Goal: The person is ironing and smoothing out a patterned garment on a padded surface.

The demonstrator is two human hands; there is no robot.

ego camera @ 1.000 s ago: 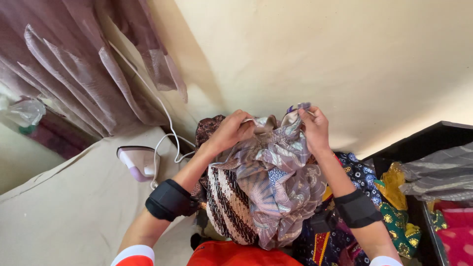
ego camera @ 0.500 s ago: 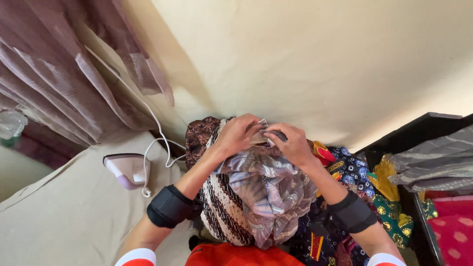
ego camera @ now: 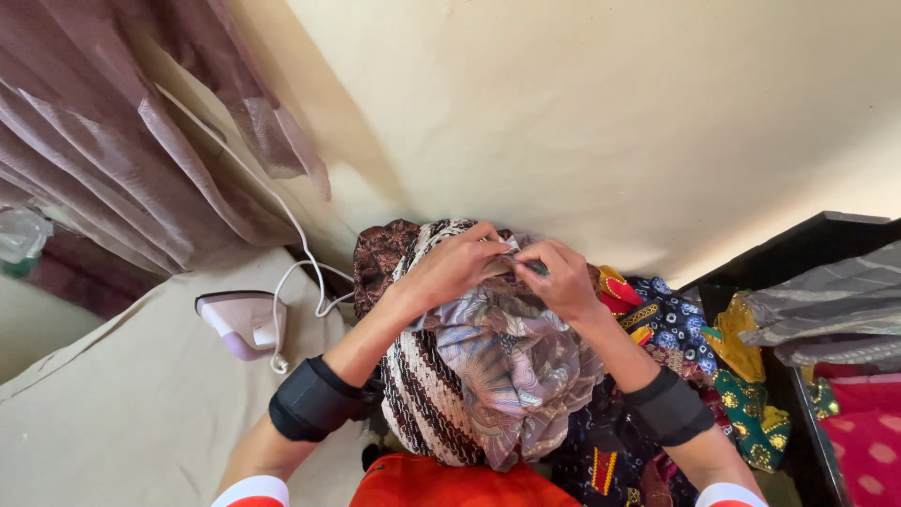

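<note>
My left hand [ego camera: 455, 266] and my right hand [ego camera: 558, 275] meet at the top edge of a shiny mauve patterned cloth [ego camera: 511, 371], both pinching it with fingertips almost touching. The cloth hangs down in folds toward me, over a brown-and-cream striped fabric [ego camera: 422, 394]. Both wrists wear black bands. A dark brown patterned cloth [ego camera: 380, 253] lies behind my left hand.
A pink-and-white iron [ego camera: 239, 322] with a white cord [ego camera: 282, 221] rests on the beige padded surface [ego camera: 122, 413] at left. Mauve curtains [ego camera: 113, 150] hang at upper left. Several colourful printed fabrics [ego camera: 685, 338] pile at right, beside a dark shelf [ego camera: 817, 235] with grey cloth.
My hands have come together along the cloth's top edge; my right hand slid left toward the left. The cloth has dropped lower and bunched.
</note>
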